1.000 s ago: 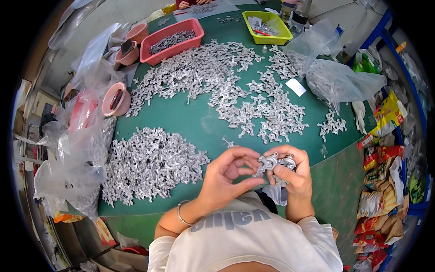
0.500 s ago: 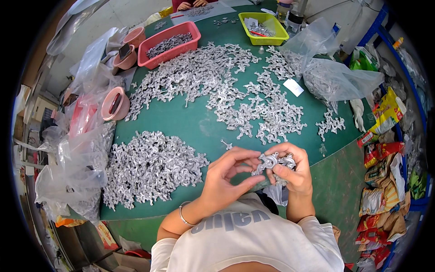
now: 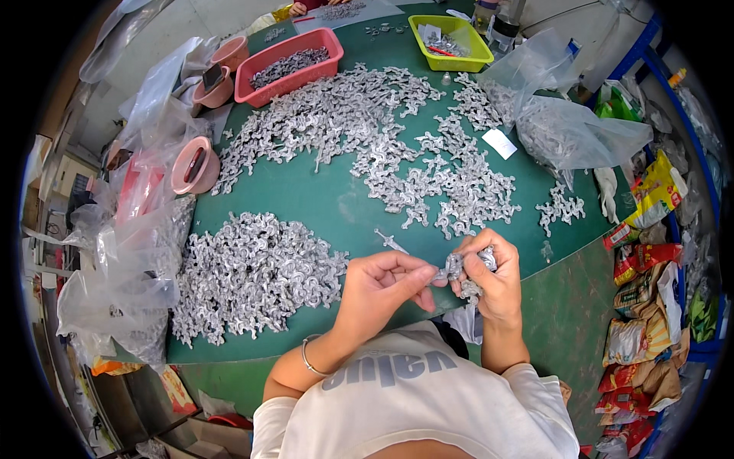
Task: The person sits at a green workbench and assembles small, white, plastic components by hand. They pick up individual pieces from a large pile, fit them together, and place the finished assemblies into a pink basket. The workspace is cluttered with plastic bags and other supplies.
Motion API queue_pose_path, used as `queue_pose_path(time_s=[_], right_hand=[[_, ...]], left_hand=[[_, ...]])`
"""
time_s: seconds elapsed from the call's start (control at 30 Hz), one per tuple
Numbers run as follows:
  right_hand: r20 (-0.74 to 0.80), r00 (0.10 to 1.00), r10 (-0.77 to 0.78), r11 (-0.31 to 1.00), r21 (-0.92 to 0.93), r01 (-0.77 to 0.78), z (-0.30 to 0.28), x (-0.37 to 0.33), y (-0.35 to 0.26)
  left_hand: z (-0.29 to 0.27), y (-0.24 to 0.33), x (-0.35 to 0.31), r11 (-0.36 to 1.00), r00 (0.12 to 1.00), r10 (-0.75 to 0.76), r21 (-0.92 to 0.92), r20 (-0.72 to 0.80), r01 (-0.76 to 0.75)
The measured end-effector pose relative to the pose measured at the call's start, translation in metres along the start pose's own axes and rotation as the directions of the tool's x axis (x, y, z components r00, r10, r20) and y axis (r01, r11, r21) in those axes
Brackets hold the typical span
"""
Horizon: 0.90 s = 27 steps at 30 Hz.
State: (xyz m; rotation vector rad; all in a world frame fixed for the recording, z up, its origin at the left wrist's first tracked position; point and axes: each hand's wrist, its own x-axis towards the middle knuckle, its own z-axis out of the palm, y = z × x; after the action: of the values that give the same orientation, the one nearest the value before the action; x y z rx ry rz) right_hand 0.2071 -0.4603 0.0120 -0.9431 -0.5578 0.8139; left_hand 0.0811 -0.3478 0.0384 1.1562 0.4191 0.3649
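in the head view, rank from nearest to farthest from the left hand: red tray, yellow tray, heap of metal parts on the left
From the left hand:
1. Heap of metal parts, just to its left.
2. Red tray, far upper left.
3. Yellow tray, far top, right of centre.

We have a single fisheye view from the head, looking steeply down, close above our hands. The green table spreads beyond and to both sides of them, its edges bending toward the rim.

Heaps of small silvery metal parts are lying across the green bench, sharing it with a red tray, a yellow tray and a clear plastic bag.
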Motion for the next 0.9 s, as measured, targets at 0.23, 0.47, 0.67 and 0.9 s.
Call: queue_pose_path(time_s=[0.23,0.47,0.67,0.9], right_hand=[[-0.032,0.999,-0.005,1.0,-0.004,0.005,0.003,0.001,0.001],[0.074,0.983,-0.169,0.976,-0.124,0.178,0.0,0.003,0.004],[0.123,0.99,-0.064,0.98,0.194,0.039,0.003,0.0,0.0],[0.249,0.969,-0.002,0.928,0.361,-0.091,0.0,0.001,0.0]], left_hand=[[-0.006,-0.007,0.004,0.966,0.99,-0.142,-0.216,0.021,0.143],[-0.008,-0.014,0.003,0.976,0.976,0.21,-0.07,0.053,-0.207],[0.0,-0.002,-0.003,0.926,0.936,0.334,0.146,0.114,-0.349],[0.004,-0.001,-0.004,0.878,0.907,0.401,0.229,0.131,-0.421]])
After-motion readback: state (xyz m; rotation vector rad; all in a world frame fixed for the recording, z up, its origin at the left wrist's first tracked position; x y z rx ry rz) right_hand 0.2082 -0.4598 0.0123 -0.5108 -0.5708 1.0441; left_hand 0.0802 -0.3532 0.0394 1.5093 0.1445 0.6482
